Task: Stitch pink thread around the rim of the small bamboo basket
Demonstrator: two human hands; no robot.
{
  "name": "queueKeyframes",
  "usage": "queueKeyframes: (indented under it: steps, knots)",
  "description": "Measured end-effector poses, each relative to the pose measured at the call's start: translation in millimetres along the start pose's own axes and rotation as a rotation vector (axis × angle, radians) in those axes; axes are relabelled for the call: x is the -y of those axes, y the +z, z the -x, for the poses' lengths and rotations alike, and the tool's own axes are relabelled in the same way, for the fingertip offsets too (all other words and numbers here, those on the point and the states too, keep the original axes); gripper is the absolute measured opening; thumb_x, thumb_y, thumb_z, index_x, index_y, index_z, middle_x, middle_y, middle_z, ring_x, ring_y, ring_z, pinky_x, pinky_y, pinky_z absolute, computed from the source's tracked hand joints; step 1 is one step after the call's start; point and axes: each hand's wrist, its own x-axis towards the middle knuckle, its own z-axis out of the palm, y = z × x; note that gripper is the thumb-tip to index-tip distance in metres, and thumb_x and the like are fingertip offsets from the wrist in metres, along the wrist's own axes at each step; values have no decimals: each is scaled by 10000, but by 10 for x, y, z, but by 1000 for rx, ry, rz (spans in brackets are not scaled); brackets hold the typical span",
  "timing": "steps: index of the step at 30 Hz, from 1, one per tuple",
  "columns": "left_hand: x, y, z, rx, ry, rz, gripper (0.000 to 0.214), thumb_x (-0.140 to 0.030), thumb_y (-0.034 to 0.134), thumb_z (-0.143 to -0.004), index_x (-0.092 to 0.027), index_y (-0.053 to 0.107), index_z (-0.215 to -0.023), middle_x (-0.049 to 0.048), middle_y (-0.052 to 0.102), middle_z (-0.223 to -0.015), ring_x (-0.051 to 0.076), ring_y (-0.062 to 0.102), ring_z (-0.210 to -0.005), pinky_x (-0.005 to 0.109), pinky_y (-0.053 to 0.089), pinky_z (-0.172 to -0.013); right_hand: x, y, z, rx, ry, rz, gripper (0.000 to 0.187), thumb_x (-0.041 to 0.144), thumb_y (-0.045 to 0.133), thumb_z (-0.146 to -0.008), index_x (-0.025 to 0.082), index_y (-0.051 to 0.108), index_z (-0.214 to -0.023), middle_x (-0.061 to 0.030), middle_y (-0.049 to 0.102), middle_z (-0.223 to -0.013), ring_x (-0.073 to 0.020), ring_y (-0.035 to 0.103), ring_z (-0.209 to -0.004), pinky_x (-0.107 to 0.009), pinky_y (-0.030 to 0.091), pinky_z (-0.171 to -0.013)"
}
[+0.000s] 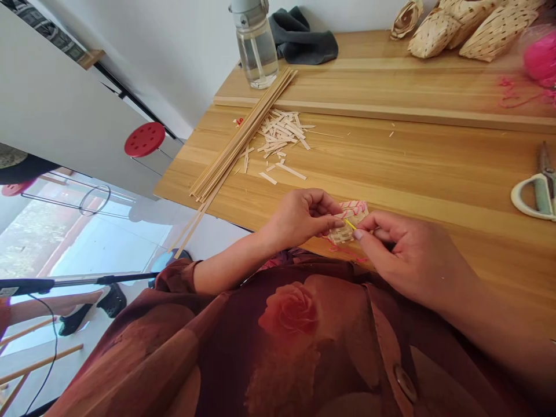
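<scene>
Close to my body, at the table's front edge, is a small woven piece (341,234) of pale strips with pink yarn laced across its top. My left hand (304,215) pinches it from the left, thumb and fingers closed on it. My right hand (403,237) is closed at its right side, thumb and forefinger gripping the end of a thin yellow needle-like tool (350,224). The tool's other end reaches to my left thumb. Loose pink yarn (347,250) hangs below the piece. My fingers cover part of the weave.
Long thin strips (243,136) lie across the table's left side beside a heap of short cut pieces (282,132). A water bottle (258,52) and dark cloth (304,40) stand behind. Scissors (542,188) lie right; woven slippers (469,26) and pink yarn ball (541,61) sit far right.
</scene>
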Motion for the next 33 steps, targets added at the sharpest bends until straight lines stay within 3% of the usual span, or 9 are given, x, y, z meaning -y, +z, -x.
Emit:
queueKeyframes:
  steps: [26, 29, 33]
  knots:
    - [83, 47, 30, -36, 39, -67, 280, -305, 863, -776, -126, 665, -860, -3, 700, -678, 63, 602, -540, 168, 470, -503, -42, 13, 3, 27, 55, -15, 210, 368, 547, -906, 232, 669, -802, 41, 546, -511, -96, 380, -432, -259, 260, -447]
    - [85, 79, 65, -112, 154, -222, 249, -329, 839, -825, -134, 685, -842, -2, 718, -708, 64, 596, -565, 174, 440, -519, -48, 23, 5, 40, 70, -58, 175, 336, 559, -892, 228, 671, -811, 44, 518, -505, -90, 351, -428, -253, 232, -432]
    - [103, 124, 142, -280, 543, -616, 143, -241, 778, -914, -150, 720, -819, -5, 741, -769, 70, 627, -661, 183, 457, -611, -38, 74, -2, 62, 159, -309, 224, 422, 600, -939, 226, 676, -861, 55, 476, -483, -92, 341, -409, -247, 212, -412]
